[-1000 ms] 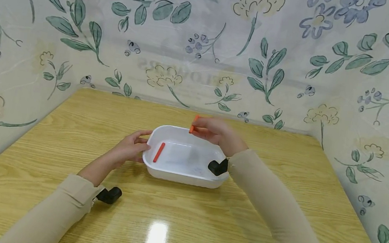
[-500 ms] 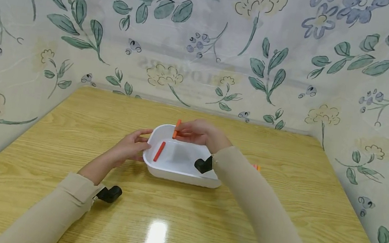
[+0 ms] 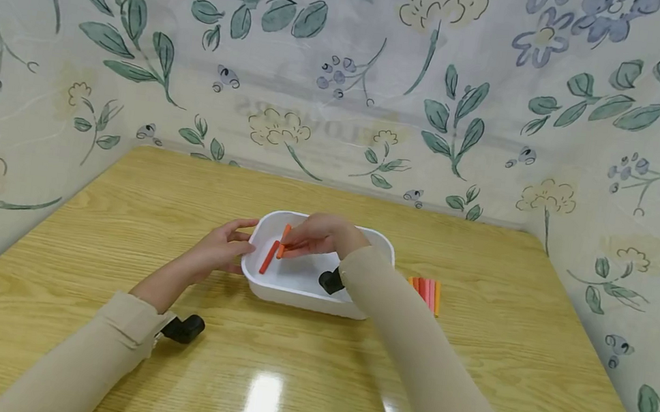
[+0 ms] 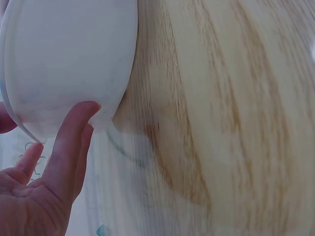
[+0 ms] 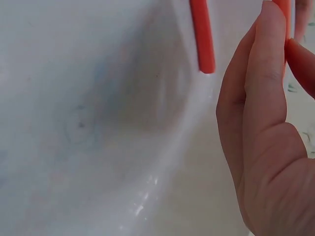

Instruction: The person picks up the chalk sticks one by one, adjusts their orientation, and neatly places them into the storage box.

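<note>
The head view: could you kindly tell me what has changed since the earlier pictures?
The right hand, pinching a slim orange stick, moved left and down, toward the slim red stick in the white rectangular tray, uncovering a row of coloured sticks. The left hand, tray and red stick stayed put.

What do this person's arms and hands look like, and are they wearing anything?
A long, plain beige fabric sleeve covers much of each arm. A small, black, bent piece sticks out at each cuff. The left hand and right hand are bare; no gloves, rings or cables show.
</note>
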